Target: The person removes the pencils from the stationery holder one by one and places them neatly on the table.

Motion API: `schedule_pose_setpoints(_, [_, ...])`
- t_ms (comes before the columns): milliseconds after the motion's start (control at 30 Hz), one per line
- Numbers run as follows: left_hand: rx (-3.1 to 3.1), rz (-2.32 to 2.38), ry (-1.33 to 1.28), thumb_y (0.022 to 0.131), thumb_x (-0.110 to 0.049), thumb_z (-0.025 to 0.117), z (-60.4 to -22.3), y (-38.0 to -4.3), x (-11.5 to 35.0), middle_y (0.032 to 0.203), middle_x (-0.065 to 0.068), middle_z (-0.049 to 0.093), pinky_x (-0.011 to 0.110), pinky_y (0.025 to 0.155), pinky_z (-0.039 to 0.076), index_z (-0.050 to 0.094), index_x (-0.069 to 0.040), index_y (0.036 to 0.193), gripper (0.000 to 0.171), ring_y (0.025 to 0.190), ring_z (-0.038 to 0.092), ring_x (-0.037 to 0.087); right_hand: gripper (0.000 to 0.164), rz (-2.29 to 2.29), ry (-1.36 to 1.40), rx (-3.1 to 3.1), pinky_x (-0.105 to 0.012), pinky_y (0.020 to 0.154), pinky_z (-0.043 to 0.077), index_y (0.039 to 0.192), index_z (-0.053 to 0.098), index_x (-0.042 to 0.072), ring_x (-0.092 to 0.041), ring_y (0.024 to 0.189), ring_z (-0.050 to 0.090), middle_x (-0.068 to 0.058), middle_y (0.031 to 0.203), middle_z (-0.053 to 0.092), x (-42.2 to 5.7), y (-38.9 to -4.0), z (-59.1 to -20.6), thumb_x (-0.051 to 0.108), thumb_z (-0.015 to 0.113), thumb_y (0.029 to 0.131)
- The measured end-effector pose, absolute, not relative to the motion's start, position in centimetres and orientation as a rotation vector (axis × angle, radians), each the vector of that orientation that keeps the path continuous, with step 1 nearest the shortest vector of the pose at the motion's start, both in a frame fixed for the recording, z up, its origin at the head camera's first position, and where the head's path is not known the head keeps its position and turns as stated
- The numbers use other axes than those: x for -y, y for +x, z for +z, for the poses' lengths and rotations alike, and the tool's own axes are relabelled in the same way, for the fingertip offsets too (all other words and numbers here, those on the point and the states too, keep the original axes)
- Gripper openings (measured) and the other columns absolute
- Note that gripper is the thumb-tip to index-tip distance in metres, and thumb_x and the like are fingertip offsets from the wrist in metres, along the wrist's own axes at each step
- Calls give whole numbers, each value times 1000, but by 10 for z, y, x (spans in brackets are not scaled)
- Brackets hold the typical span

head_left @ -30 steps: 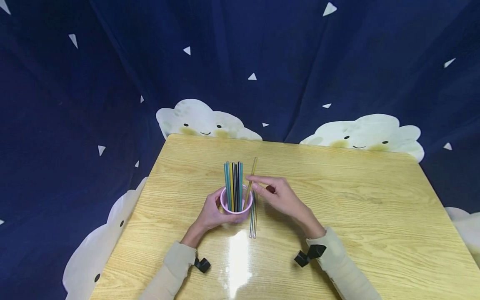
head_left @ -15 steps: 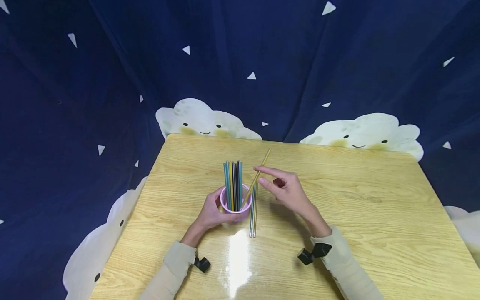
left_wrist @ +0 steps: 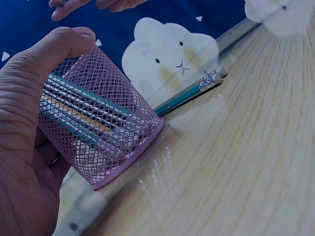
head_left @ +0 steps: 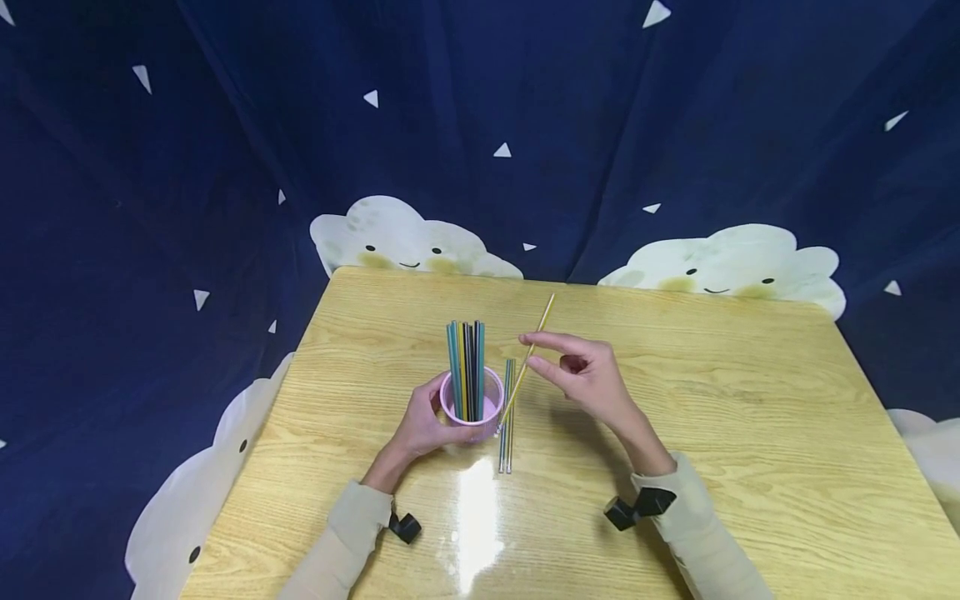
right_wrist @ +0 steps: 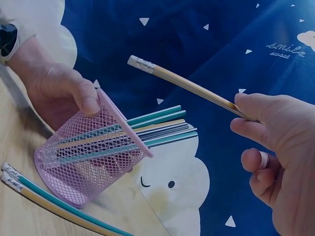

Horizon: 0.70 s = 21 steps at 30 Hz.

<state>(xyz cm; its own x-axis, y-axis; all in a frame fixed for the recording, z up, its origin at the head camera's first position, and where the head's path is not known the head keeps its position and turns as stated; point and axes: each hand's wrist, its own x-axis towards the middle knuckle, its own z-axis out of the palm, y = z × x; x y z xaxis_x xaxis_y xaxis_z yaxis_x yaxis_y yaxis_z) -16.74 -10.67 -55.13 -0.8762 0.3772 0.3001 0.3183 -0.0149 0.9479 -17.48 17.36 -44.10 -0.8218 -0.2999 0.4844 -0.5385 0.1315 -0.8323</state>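
Observation:
My left hand (head_left: pixel 418 429) grips a pink mesh pencil cup (head_left: pixel 489 417), its thumb over the near side at the rim. Several teal, yellow and dark pencils (head_left: pixel 467 367) stand in the cup, eraser ends down. Between the thumb and index finger of my right hand (head_left: pixel 588 375) is a yellow pencil (right_wrist: pixel 189 87), pinched and slanting, eraser end low, just right of the cup. Beside the cup a teal pencil (right_wrist: pixel 61 196) and a yellow-striped pencil (right_wrist: pixel 49 207) lie parallel on the table, erasers toward me.
The wooden table (head_left: pixel 720 417) reaches back to a dark blue curtain (head_left: pixel 450 100) printed with white clouds and triangles. Bright glare (head_left: pixel 477 517) shows on the tabletop in front of the cup.
My right hand has drawn the yellow pencil out of the cup and moved it right, tilting it more. The left hand and cup have stayed in place.

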Motion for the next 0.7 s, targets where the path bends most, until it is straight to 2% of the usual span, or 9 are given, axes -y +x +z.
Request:
schedule_pose_setpoints(333, [-2176, 2079, 790, 63, -1, 94, -552, -169, 107, 126, 20, 70, 34, 103, 56, 61, 2, 138, 82, 114, 68, 26, 30, 1747, 809, 2218, -20, 36, 21, 114, 79, 2, -6, 43, 30, 3, 107, 79, -181, -172, -450, -9, 79, 86])
schedule_pose_setpoints(500, [-2179, 2071, 781, 65, -4, 95, -552, -169, 107, 127, 18, 71, 34, 104, 55, 61, 0, 139, 82, 115, 68, 27, 28, 1765, 776, 2286, -21, 37, 22, 113, 79, 2, -4, 45, 30, -8, 107, 79, -185, -170, -460, -6, 80, 87])
schedule_pose_setpoints(700, [-2179, 2065, 764, 65, -4, 95, -552, -168, 108, 127, 17, 71, 35, 104, 55, 62, -2, 138, 80, 114, 68, 27, 25, 1809, 716, 2471, -19, 34, 29, 116, 79, 9, -2, 43, 34, -17, 110, 77, -189, -169, -476, 7, 80, 92])
